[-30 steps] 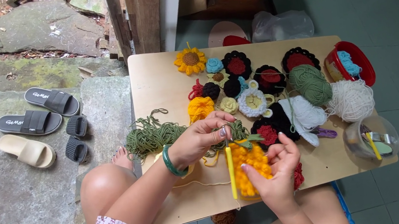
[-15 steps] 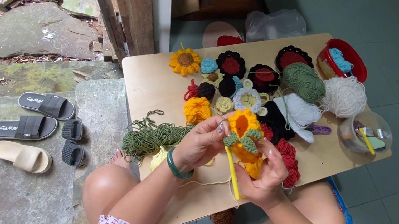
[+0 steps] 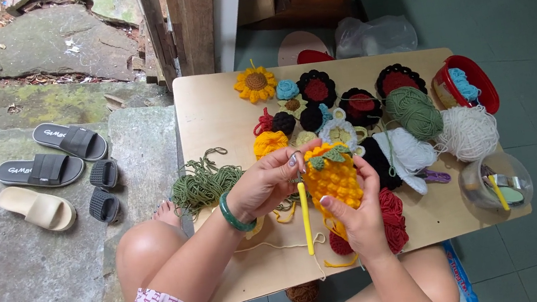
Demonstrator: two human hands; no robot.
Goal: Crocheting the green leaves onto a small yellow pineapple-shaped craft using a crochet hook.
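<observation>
My right hand (image 3: pixel 358 219) cups the yellow crochet piece (image 3: pixel 334 180) from 5 o'clock, over the worktop (image 3: pixel 212 109); my left hand (image 3: pixel 266 183) pinches its green leaf top (image 3: pixel 328 156), the yellow hook (image 3: pixel 305 217) hanging below. It looks soft, light and floppy, best gripped at the edges.

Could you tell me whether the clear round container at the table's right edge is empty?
Not empty: the clear container holds a yellow tool and other small items.
</observation>
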